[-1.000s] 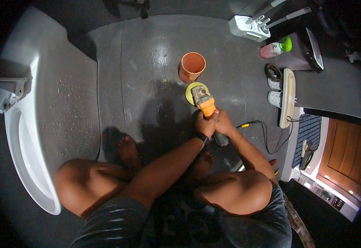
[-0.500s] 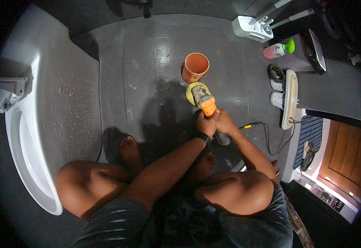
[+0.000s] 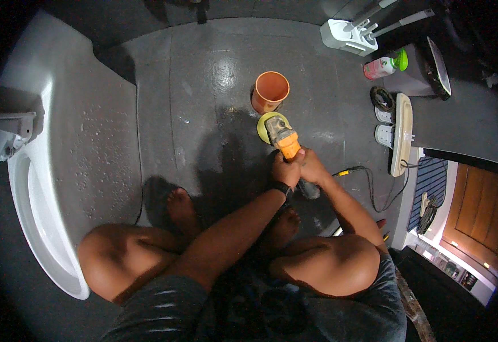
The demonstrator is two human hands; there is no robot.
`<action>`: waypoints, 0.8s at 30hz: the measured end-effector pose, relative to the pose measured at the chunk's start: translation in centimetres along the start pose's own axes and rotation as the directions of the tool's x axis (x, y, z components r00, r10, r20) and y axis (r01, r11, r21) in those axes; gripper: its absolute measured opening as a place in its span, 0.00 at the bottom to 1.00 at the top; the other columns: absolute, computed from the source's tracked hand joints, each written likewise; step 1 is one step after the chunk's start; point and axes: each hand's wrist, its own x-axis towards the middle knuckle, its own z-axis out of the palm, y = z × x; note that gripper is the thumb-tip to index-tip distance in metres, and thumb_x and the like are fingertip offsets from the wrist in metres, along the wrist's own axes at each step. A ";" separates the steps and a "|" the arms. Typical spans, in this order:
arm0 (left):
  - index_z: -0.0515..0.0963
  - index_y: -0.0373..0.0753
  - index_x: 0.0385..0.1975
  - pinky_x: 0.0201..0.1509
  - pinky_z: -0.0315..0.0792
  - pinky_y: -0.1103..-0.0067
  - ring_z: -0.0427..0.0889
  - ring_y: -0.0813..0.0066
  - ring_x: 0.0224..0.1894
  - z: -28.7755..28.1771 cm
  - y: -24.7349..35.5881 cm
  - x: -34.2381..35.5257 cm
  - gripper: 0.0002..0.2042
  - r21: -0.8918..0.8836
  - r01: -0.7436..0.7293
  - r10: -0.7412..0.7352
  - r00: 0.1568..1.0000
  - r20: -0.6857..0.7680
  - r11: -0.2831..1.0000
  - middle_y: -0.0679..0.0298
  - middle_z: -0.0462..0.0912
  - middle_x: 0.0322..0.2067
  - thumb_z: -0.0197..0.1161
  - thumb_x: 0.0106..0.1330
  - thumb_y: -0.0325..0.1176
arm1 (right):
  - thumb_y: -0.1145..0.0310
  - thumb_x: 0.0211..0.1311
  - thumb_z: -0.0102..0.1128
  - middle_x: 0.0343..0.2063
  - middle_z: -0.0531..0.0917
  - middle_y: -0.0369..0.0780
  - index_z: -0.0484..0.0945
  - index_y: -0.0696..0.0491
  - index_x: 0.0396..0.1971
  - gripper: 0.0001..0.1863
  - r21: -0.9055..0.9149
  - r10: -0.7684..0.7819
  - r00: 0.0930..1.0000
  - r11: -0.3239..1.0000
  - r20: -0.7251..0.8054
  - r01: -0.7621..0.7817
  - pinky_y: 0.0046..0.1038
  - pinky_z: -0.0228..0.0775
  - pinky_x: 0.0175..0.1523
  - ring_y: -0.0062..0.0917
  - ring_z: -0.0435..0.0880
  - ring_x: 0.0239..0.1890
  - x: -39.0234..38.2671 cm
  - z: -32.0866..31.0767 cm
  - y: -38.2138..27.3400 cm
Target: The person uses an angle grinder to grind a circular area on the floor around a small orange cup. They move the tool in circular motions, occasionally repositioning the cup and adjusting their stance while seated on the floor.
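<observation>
An orange-and-silver angle grinder [image 3: 288,142] with a round yellow pad [image 3: 264,128] is held low over the grey floor, pad end pointing away from me. My left hand [image 3: 285,169], with a dark band at the wrist, is closed around its body. My right hand [image 3: 313,170] is also closed on the tool, just right of the left; the dark rear end shows below them. An orange bucket [image 3: 270,90] stands just beyond the pad. A black cable [image 3: 368,191] with a yellow connector lies to the right.
A white basin [image 3: 28,199] lines the left. My bare feet [image 3: 180,208] are below. At right are a white brush holder [image 3: 346,40], a pink-and-green spray bottle [image 3: 380,67], a grey bin [image 3: 407,71], a cream power strip [image 3: 401,134], coiled cable [image 3: 382,98] and a wooden door [image 3: 468,211].
The view shifts very slightly. My hands stay closed on the grinder, which holds nearly the same place beside the bucket across all three frames.
</observation>
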 end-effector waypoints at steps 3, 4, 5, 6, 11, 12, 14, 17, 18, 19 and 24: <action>0.75 0.33 0.52 0.54 0.73 0.71 0.82 0.66 0.49 0.1 -0.3 0.3 0.23 0.010 0.016 -0.016 1.000 0.002 1.000 0.58 0.83 0.47 0.70 0.64 0.43 | 0.58 0.59 0.59 0.42 0.85 0.52 0.78 0.57 0.45 0.20 -0.008 0.020 1.000 1.000 0.022 -0.020 0.39 0.74 0.49 0.48 0.84 0.45 -0.1 -0.3 -0.6; 0.75 0.33 0.52 0.54 0.73 0.71 0.82 0.66 0.49 0.1 -0.4 0.3 0.23 -0.015 0.002 -0.002 1.000 0.005 1.000 0.58 0.83 0.47 0.70 0.64 0.42 | 0.58 0.59 0.60 0.42 0.84 0.52 0.78 0.57 0.45 0.20 -0.003 0.027 0.999 1.000 0.032 -0.027 0.39 0.74 0.49 0.48 0.84 0.45 -0.2 -0.4 -0.9; 0.75 0.33 0.52 0.54 0.73 0.71 0.82 0.66 0.49 0.0 -0.4 0.3 0.23 -0.041 -0.012 0.012 1.000 0.007 0.999 0.58 0.83 0.47 0.70 0.64 0.42 | 0.58 0.60 0.60 0.42 0.84 0.52 0.78 0.57 0.46 0.20 0.010 0.028 0.999 1.000 0.033 -0.029 0.39 0.74 0.49 0.48 0.84 0.46 -0.2 -0.4 -0.9; 0.75 0.33 0.52 0.54 0.73 0.72 0.82 0.66 0.49 0.1 -0.3 0.2 0.23 -0.067 -0.026 0.027 1.000 0.012 0.997 0.58 0.83 0.47 0.70 0.64 0.42 | 0.58 0.60 0.60 0.42 0.84 0.53 0.78 0.57 0.46 0.20 0.021 0.030 0.999 0.999 0.031 -0.031 0.39 0.74 0.49 0.48 0.84 0.46 -0.2 -0.4 -0.8; 0.75 0.34 0.53 0.55 0.73 0.71 0.82 0.66 0.50 0.2 -0.2 0.0 0.24 -0.034 -0.025 0.025 1.000 -0.001 0.999 0.57 0.83 0.47 0.70 0.63 0.42 | 0.58 0.59 0.61 0.43 0.84 0.53 0.78 0.58 0.46 0.21 0.024 0.045 0.999 0.999 0.000 -0.045 0.39 0.74 0.50 0.48 0.84 0.47 -0.2 -0.2 0.0; 0.75 0.34 0.53 0.55 0.73 0.71 0.82 0.65 0.50 0.1 -0.1 0.0 0.24 -0.034 -0.027 0.027 1.000 -0.004 0.999 0.57 0.83 0.48 0.70 0.63 0.43 | 0.58 0.59 0.61 0.44 0.84 0.53 0.78 0.58 0.46 0.21 0.019 0.044 0.999 0.999 -0.006 -0.044 0.39 0.74 0.50 0.48 0.84 0.47 -0.2 -0.1 0.0; 0.75 0.34 0.54 0.56 0.73 0.71 0.82 0.64 0.50 0.0 0.1 0.0 0.25 -0.014 0.007 -0.007 1.000 0.014 1.000 0.57 0.83 0.48 0.71 0.63 0.44 | 0.58 0.59 0.61 0.44 0.84 0.53 0.78 0.58 0.46 0.21 0.022 0.034 0.999 0.999 -0.013 -0.034 0.39 0.74 0.51 0.48 0.84 0.47 -0.2 -0.1 -0.1; 0.75 0.34 0.55 0.56 0.72 0.70 0.82 0.63 0.51 -0.1 1.5 -1.0 0.27 -0.005 0.022 -0.022 0.999 0.029 1.000 0.57 0.83 0.48 0.71 0.62 0.45 | 0.58 0.59 0.61 0.44 0.84 0.53 0.78 0.57 0.47 0.21 0.032 0.017 1.000 0.999 -0.023 -0.016 0.39 0.74 0.51 0.48 0.84 0.47 -0.5 -0.4 -0.2; 0.75 0.34 0.55 0.57 0.72 0.70 0.82 0.63 0.51 -0.1 1.7 -1.1 0.27 -0.009 0.018 -0.017 0.999 0.027 1.000 0.56 0.83 0.49 0.71 0.62 0.46 | 0.58 0.59 0.61 0.44 0.84 0.53 0.78 0.57 0.47 0.21 0.025 0.010 1.000 1.000 -0.021 -0.010 0.39 0.74 0.51 0.47 0.84 0.47 -0.4 -0.4 -0.3; 0.75 0.34 0.55 0.57 0.72 0.70 0.82 0.63 0.51 -0.1 1.3 -0.9 0.27 -0.011 0.007 -0.007 1.000 0.024 1.000 0.56 0.83 0.49 0.71 0.62 0.46 | 0.58 0.59 0.61 0.43 0.84 0.52 0.78 0.57 0.47 0.21 0.017 0.004 1.000 1.000 -0.019 -0.004 0.39 0.74 0.50 0.47 0.84 0.47 -0.3 -0.4 -0.4; 0.76 0.34 0.54 0.56 0.73 0.70 0.82 0.63 0.50 0.0 0.8 -0.3 0.26 -0.005 -0.019 0.019 0.999 0.026 1.000 0.56 0.83 0.48 0.71 0.62 0.45 | 0.57 0.58 0.62 0.42 0.85 0.52 0.79 0.57 0.46 0.21 0.024 0.063 0.998 0.998 -0.008 -0.063 0.39 0.74 0.49 0.46 0.85 0.46 -0.3 -0.6 -0.8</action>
